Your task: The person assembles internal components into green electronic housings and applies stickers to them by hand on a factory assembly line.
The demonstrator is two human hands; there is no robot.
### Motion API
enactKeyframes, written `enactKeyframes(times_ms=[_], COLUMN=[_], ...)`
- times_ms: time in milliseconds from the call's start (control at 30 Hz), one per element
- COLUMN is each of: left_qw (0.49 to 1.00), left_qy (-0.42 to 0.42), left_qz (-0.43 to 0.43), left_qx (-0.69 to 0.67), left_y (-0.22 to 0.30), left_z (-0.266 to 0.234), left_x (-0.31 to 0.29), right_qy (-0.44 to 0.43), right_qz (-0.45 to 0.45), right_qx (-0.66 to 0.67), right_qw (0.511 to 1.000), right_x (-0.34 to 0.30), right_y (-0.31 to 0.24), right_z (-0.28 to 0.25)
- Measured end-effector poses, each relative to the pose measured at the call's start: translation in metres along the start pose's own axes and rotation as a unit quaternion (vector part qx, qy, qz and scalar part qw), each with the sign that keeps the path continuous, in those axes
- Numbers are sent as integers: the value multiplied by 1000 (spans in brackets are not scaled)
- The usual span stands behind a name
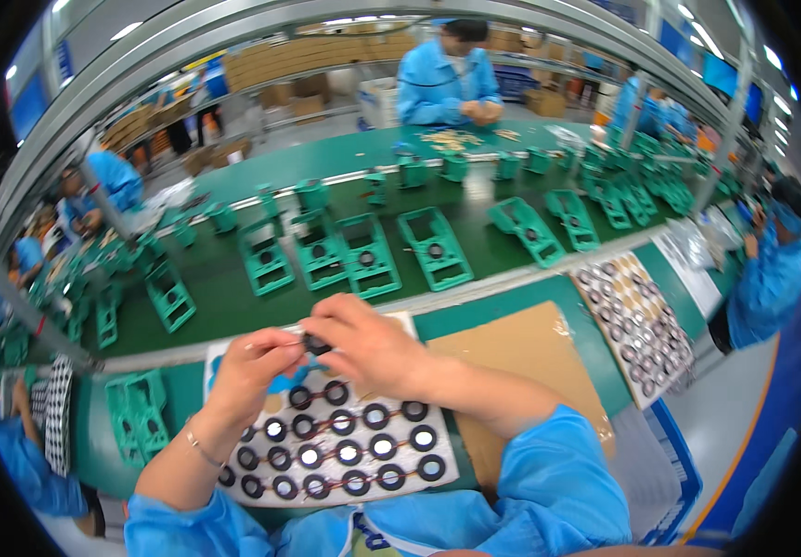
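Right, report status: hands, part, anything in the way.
Left hand, right hand both closed on small dark part. White board with rows of black rings underneath. Nothing visibly blocking.

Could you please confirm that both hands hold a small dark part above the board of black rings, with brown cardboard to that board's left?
Not quite: in the head view, the brown cardboard lies right of the board; the left hand and right hand do hold the small dark part.
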State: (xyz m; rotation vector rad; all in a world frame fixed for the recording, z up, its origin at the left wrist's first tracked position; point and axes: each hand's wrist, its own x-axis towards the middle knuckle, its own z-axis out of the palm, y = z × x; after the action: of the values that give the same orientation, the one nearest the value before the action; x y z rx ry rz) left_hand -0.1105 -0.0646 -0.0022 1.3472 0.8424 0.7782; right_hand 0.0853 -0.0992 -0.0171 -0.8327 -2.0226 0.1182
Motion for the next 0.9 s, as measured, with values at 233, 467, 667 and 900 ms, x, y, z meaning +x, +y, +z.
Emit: enactKeyframes(times_ms=[233,467,667,900], left_qw=[1000,1000,1000,1000], left_qy=[-14,-13,-23,-25], left_qz=[1,-10,-7,-9], left_qx=[-4,-16,9,2], left_y=[-3,-1,-2,-6], left_z=[-13,-14,-20,-23], left_x=[-7,-10,-9,-7], right_qy=[-71,-77,-85,-91], right_qz=[71,86,63,42], right_qx=[75,133,81,47], right_qw=[992,984,991,994], right_x=[6,9,10,13], right_y=[-4,-2,-3,-7], right_z=[4,6,8,10])
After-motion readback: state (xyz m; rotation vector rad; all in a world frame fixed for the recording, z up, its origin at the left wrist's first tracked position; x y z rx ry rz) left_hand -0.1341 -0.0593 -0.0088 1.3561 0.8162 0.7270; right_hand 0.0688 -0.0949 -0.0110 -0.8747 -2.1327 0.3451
